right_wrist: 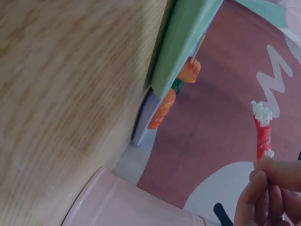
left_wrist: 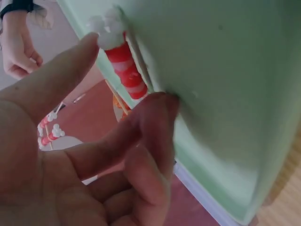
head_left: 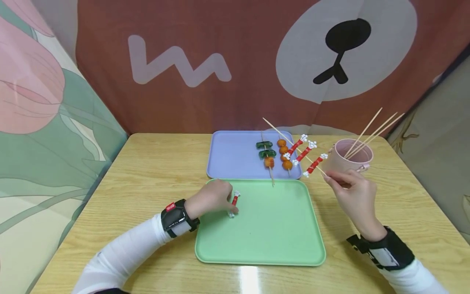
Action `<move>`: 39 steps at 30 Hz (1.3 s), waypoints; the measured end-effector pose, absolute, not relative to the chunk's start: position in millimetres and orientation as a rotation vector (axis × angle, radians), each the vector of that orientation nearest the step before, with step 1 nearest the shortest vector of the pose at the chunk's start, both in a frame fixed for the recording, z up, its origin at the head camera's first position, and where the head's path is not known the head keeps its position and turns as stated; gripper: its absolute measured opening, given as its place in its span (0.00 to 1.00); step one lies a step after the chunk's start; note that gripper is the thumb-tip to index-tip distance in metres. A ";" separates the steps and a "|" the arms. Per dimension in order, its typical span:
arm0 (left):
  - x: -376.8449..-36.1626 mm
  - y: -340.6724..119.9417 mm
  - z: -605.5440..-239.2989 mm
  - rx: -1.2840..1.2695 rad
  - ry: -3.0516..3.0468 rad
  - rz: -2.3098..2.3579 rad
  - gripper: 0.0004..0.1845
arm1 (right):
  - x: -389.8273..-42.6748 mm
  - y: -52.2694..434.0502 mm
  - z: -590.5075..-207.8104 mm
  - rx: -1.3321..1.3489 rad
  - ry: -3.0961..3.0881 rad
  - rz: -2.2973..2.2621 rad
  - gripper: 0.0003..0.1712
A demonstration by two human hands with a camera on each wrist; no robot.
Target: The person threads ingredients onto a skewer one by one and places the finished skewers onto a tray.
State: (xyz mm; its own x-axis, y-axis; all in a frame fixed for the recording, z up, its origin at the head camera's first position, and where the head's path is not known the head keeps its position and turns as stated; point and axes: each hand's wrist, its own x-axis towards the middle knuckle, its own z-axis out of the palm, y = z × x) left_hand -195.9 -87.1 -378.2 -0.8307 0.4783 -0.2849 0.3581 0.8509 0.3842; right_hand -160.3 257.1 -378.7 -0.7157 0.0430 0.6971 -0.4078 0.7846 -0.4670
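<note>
My right hand (head_left: 352, 198) pinches the lower end of a wooden skewer (head_left: 273, 125), raised aslant beside the trays. Three red-and-white striped toy food pieces with knobbly white ends sit crosswise along it, the lowest piece (head_left: 315, 165) close above the fingers. A similar loose striped piece (head_left: 235, 200) is on the green tray (head_left: 264, 228), toward its upper left. Around it is my left hand (head_left: 214, 199). In the left wrist view the thumb meets one white end of the piece (left_wrist: 126, 68), and the fingertips (left_wrist: 162, 101) lie at its other end.
Behind the green tray lies a lavender tray (head_left: 231, 155). On it are a skewer with green and orange pieces (head_left: 267, 154) and one with orange balls (head_left: 287, 165). A pink cup (head_left: 339, 162) with several bare sticks (head_left: 374, 131) stands at the right.
</note>
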 end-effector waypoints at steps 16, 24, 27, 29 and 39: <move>-191.0 -79.6 -371.2 0.548 2.727 0.308 0.13 | -159.6 257.2 -379.4 0.258 -2.263 0.795 0.07; -192.3 -81.6 -372.9 0.579 2.731 0.278 0.16 | -160.6 257.2 -380.4 0.261 -2.258 0.785 0.07; -192.3 -82.1 -373.8 0.587 2.722 0.291 0.16 | -161.1 257.3 -380.4 0.262 -2.261 0.782 0.07; -192.2 -82.3 -373.8 0.596 2.716 0.305 0.15 | -161.1 257.5 -380.4 0.261 -2.262 0.781 0.07; -193.2 -84.4 -371.9 0.624 2.687 0.402 0.12 | -162.1 257.6 -381.4 0.264 -2.262 0.780 0.07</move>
State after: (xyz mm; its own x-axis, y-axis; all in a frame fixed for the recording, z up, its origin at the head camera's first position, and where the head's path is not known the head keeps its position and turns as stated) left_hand -193.2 -84.4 -371.9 -0.8411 0.4679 -0.2713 0.3679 0.8626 0.3472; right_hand -162.1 257.6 -381.4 -0.7217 0.0374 0.6912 -0.3967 0.7960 -0.4573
